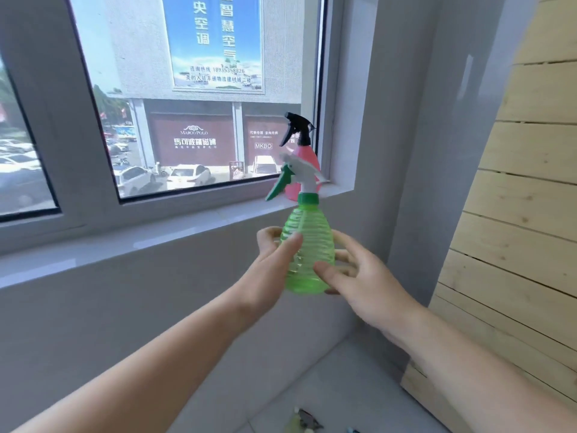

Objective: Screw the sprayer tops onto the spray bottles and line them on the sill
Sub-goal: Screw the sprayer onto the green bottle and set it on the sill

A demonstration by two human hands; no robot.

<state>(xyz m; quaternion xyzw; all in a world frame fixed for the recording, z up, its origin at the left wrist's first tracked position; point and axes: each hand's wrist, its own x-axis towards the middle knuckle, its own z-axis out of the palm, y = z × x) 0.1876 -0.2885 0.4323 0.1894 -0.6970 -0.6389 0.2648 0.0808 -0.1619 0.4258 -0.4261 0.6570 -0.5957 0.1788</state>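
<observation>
Head view, from left to right: a grey-framed window (193, 98) fills the upper left, with parked cars and a building with signs seen through the glass. Under it a pale sill (187, 226) runs across and rises toward the right, above a plain grey wall (125, 307). The person's left forearm comes up from the lower left corner. The left hand (271, 260) grips the green spray bottle (307, 245) from its left side, with the thumb laid across the ribbed front and the fingers curled round behind. The bottle is held upright in the air in front of the wall, its body just under the sill's edge. A white sprayer top (299, 173) with a green trigger sits on its neck over a green collar, the trigger pointing left and down. Behind that top, at the right end of the sill by the window frame, a pink spray bottle (309, 154) stands upright with a black sprayer top (296, 126) on it, its nozzle also pointing left. The right hand (365, 276) holds the green bottle from the other side, more loosely. Its thumb tip lies against the lower front, and its spread fingers reach round the right flank. Farther right, pale wooden panelling (524, 182) of horizontal boards covers the edge of the picture. At the bottom edge, between the forearms, some small blurred objects (304, 421) lie on a grey surface; what they are cannot be told
</observation>
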